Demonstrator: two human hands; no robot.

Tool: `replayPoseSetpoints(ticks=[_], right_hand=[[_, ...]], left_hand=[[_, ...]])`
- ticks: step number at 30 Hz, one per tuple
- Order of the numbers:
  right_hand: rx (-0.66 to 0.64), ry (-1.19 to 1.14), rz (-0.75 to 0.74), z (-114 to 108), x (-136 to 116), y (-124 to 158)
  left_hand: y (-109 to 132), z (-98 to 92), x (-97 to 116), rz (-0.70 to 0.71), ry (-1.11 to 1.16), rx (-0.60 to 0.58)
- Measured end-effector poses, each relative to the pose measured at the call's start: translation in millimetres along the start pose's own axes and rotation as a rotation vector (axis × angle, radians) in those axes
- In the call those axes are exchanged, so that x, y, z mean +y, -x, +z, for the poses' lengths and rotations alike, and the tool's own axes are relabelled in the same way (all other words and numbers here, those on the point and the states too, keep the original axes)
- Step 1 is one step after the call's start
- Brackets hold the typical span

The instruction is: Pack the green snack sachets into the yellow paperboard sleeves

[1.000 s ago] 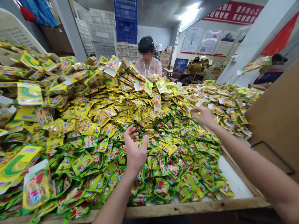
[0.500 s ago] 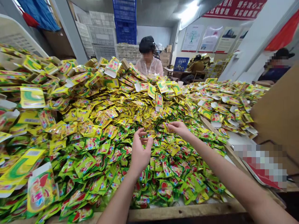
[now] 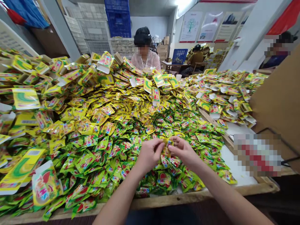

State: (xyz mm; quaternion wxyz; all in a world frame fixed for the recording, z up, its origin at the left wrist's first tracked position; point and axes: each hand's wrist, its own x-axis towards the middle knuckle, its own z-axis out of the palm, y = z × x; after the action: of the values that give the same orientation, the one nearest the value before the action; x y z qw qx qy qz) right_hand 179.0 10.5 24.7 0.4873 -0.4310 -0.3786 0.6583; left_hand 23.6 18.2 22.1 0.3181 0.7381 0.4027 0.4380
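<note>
A small yellow packet (image 3: 167,148) is held upright between my two hands, over the middle of the pile. My left hand (image 3: 152,153) pinches its left side with thumb and fingertips. On the other side, my right hand (image 3: 184,150) grips the packet between thumb and fingers. Green packets (image 3: 91,140) with red fruit pictures lie below and around both hands. Yellow packets (image 3: 105,109) cover the pile farther back. At the lower left an open, flattened box (image 3: 45,187) rests on the packets.
Heaped small boxes (image 3: 70,76) stand at the left and back. A wooden table edge (image 3: 164,200) runs along the front. Cardboard (image 3: 276,103) rises at the right. A person (image 3: 145,57) sits across the pile; others are behind.
My left hand has closed and moved right to the yellow packet. My right hand has come nearer to me with that packet. The view has shifted slightly.
</note>
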Motion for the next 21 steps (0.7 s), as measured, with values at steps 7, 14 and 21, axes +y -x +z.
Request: replayPoseSetpoints(ticks=[7, 14, 21], right_hand=[[-0.145, 0.472, -0.086, -29.0, -10.3, 26.8], [0.126, 0.319, -0.211, -32.2, -20.3, 9.9], [0.132, 0.195, -0.194, -17.2, -17.2, -18.1]], left_hand=[[0.1, -12.4, 21.6, -0.073, -0.241, -0.282], [-34.8, -53.9, -11.8, -0.512, -1.131, -0.200], [-43.3, -67.6, -26.5, -0.396, -0.976, -0.257]])
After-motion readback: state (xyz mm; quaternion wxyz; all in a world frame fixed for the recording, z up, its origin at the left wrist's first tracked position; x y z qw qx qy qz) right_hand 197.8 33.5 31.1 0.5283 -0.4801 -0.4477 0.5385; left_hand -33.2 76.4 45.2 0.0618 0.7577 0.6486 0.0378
